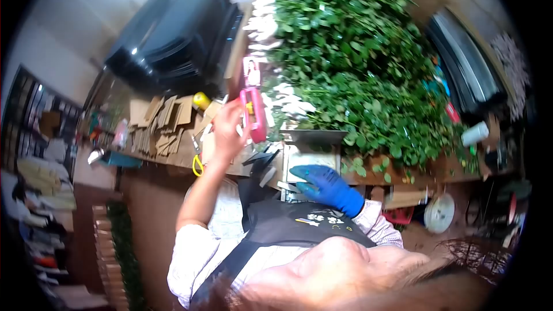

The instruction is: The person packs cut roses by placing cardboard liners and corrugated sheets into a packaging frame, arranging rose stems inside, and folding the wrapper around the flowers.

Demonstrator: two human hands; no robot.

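Note:
My bare left hand (229, 131) is raised over the table's front edge, its fingers closed round a pink handheld tool (254, 114). The tool has a yellow part in its middle and a pale upper end pointing away from me; its exact kind is unclear. On my right hand (326, 186) is a blue glove with greenish fingertips. Its fingers stretch leftward over the lower part of a white board (311, 161), with nothing seen in them. Behind that board stands a grey metal plate (314, 136). Leafy green stems (351, 52) lie piled beyond it, with white wrapped ends along their left side.
Cut cardboard pieces (164, 121) and a yellow roll (201, 101) lie on the table at left, near yellow-handled scissors (197, 165). Large black containers (184, 34) stand behind them. At right are a white cylinder (474, 133) and a white bucket (439, 213).

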